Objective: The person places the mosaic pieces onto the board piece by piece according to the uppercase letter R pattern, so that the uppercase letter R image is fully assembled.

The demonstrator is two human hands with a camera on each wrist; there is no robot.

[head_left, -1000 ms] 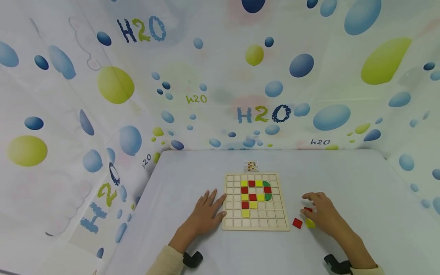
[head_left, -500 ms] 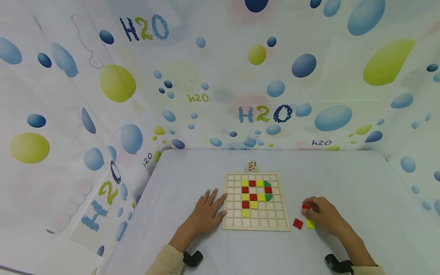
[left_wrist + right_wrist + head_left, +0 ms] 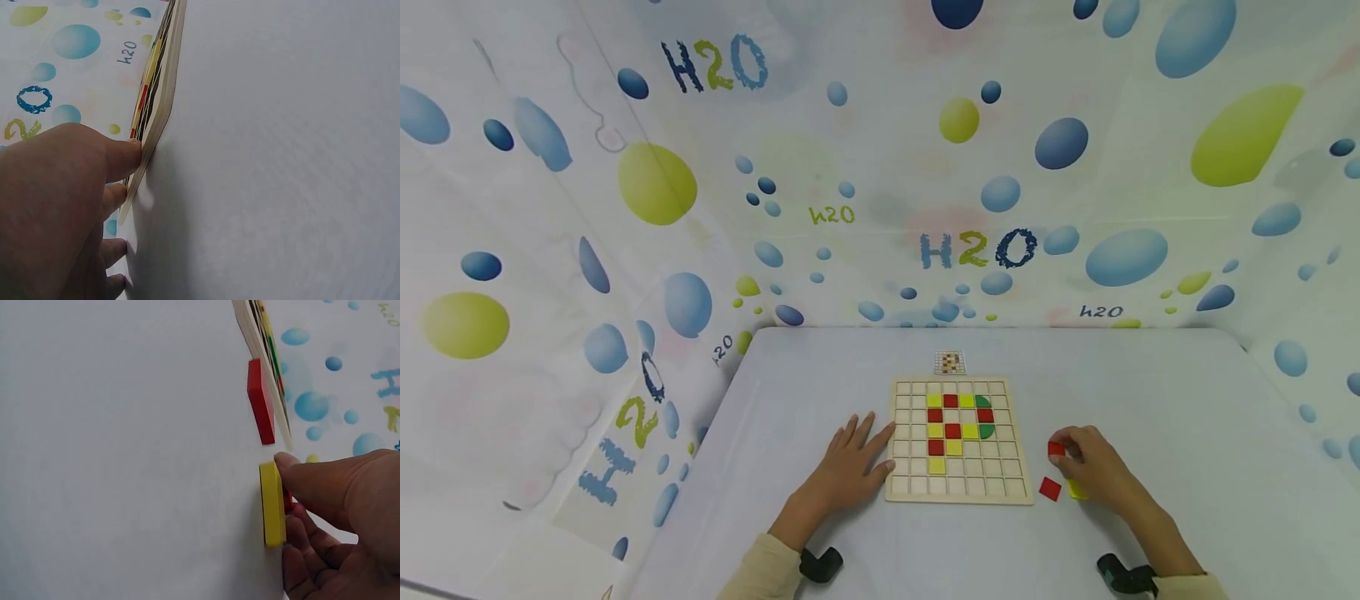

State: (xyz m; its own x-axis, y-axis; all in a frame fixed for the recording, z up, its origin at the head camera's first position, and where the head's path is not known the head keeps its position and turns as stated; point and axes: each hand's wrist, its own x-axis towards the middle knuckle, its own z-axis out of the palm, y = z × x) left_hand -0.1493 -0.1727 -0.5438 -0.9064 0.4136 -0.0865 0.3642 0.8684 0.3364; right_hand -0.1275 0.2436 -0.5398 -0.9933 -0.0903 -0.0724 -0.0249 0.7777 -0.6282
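Observation:
A wooden grid board [image 3: 910, 485] lies on the table, with red, yellow and green tiles set in several of its squares. My left hand [image 3: 848, 468] rests at the board's left edge, fingers spread, thumb and fingertips touching the rim. To the right of the board, my right hand [image 3: 1099, 468] pinches a red square tile [image 3: 1056, 449] between thumb and fingers. In the right wrist view that tile is mostly hidden behind a yellow tile [image 3: 272, 505] on the table. Another red tile [image 3: 1050, 488] lies loose between the board and my right hand.
A small printed card [image 3: 950, 362] with a coloured grid pattern lies just beyond the board. The white table [image 3: 820, 367] meets a wall sheet [image 3: 880, 167] printed with bubbles and lettering at its back edge.
My right hand has closed its thumb and fingers on the red tile and moved it slightly left, towards the board. The left hand stays at the board's edge.

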